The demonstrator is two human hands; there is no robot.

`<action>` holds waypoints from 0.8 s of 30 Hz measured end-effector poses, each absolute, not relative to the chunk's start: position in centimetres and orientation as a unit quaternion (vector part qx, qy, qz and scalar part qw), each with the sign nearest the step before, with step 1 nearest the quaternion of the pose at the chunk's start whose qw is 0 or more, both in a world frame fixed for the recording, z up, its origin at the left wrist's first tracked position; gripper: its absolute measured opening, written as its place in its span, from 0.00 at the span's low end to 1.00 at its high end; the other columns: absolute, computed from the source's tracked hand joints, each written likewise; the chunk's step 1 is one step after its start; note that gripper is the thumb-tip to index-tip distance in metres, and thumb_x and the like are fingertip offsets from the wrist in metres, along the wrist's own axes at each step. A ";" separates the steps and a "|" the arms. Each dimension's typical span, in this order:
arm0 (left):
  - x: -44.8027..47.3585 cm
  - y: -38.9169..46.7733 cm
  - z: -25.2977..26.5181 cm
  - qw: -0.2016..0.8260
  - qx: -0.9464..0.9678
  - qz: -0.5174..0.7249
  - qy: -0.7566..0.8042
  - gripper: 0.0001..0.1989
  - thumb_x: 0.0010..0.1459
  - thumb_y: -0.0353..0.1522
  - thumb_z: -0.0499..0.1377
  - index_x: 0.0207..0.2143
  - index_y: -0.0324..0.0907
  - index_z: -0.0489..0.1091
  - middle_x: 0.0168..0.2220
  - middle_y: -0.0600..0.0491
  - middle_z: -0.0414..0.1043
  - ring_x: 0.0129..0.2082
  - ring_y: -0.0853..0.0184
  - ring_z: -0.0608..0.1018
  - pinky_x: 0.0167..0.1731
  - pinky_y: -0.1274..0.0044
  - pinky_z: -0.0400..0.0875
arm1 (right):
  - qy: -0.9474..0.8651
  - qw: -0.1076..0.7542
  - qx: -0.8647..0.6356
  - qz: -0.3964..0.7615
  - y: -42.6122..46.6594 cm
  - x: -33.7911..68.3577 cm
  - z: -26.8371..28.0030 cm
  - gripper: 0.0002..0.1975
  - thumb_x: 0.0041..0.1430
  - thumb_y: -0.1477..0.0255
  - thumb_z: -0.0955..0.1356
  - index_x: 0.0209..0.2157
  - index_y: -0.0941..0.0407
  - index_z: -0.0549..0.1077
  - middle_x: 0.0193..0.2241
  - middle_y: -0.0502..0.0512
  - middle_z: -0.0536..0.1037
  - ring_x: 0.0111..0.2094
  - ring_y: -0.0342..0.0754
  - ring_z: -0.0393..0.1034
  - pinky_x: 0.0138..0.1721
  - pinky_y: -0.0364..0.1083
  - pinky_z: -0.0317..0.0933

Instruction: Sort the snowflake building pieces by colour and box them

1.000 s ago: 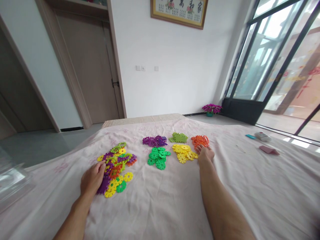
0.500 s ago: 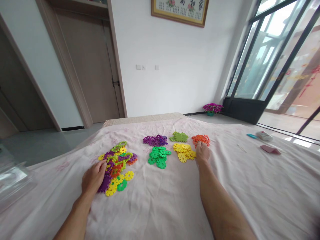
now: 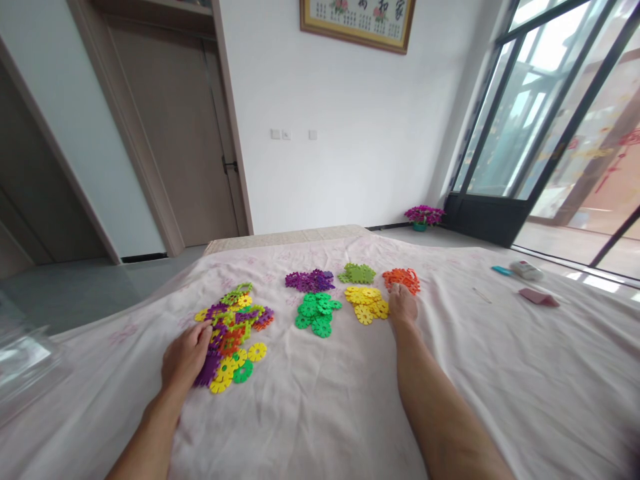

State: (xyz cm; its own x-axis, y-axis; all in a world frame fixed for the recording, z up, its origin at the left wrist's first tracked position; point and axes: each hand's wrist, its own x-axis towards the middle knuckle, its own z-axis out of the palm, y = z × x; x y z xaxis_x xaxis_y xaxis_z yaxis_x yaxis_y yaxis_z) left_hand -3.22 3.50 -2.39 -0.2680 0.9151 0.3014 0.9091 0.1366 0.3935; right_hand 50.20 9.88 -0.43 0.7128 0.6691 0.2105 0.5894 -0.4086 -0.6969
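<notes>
My left hand (image 3: 186,353), fingers curled, rests against the left side of a mixed pile of plastic building pieces (image 3: 233,333) in purple, yellow, orange and green. Its fingertips are hidden, so what it holds does not show. My right hand (image 3: 403,305) is closed at the near edge of a pile of orange pieces (image 3: 403,279); whatever it pinches is out of sight. Just left of it lie notched yellow discs (image 3: 367,304). Further left are green discs (image 3: 316,313), with purple pieces (image 3: 310,280) and light green pieces (image 3: 357,273) behind.
A pale flowered cloth (image 3: 300,407) covers the table. Far right lie a pink folded item (image 3: 539,297), a white packet (image 3: 527,270) and a blue object (image 3: 501,271). A clear plastic container (image 3: 30,363) stands at the left edge.
</notes>
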 end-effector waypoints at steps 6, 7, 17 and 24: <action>-3.2 3.5 -2.3 0.017 0.605 0.251 0.755 0.25 0.66 0.42 0.42 0.52 0.45 0.72 0.55 0.49 0.74 0.55 0.57 0.75 0.52 0.70 0.67 | -0.377 0.357 -0.854 0.043 9.8 49.9 -0.3 0.24 0.67 0.65 0.53 0.44 0.58 0.77 0.42 0.67 0.78 0.45 0.57 0.72 0.47 0.53 0.62; -3.2 3.5 -2.3 0.018 0.606 0.250 0.755 0.25 0.66 0.42 0.41 0.53 0.45 0.72 0.56 0.49 0.74 0.55 0.57 0.75 0.52 0.70 0.67 | -0.377 0.355 -0.854 0.040 9.8 49.9 -0.2 0.24 0.67 0.65 0.53 0.44 0.58 0.77 0.43 0.67 0.78 0.45 0.57 0.72 0.47 0.53 0.62; -3.3 3.6 -2.5 0.010 0.610 0.252 0.752 0.24 0.66 0.42 0.43 0.51 0.45 0.73 0.54 0.50 0.75 0.53 0.58 0.76 0.50 0.71 0.68 | -0.378 0.364 -0.851 0.023 9.9 50.1 -0.5 0.24 0.67 0.66 0.52 0.46 0.56 0.76 0.45 0.63 0.77 0.46 0.55 0.71 0.47 0.51 0.61; -3.0 3.2 -2.1 0.010 0.603 0.254 0.756 0.24 0.66 0.42 0.43 0.53 0.46 0.72 0.55 0.50 0.75 0.54 0.59 0.76 0.51 0.73 0.68 | -0.385 0.377 -0.842 -0.027 10.2 50.1 -0.7 0.23 0.66 0.68 0.54 0.47 0.58 0.76 0.48 0.63 0.75 0.51 0.54 0.67 0.52 0.51 0.58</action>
State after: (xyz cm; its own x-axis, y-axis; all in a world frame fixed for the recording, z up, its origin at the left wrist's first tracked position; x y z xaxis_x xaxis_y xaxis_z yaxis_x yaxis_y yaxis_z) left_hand -2.99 3.22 -2.05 -0.2732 0.9167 0.2915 0.9069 0.1443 0.3959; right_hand 50.10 10.16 -0.74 0.7022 0.6274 0.3365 0.6687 -0.4190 -0.6142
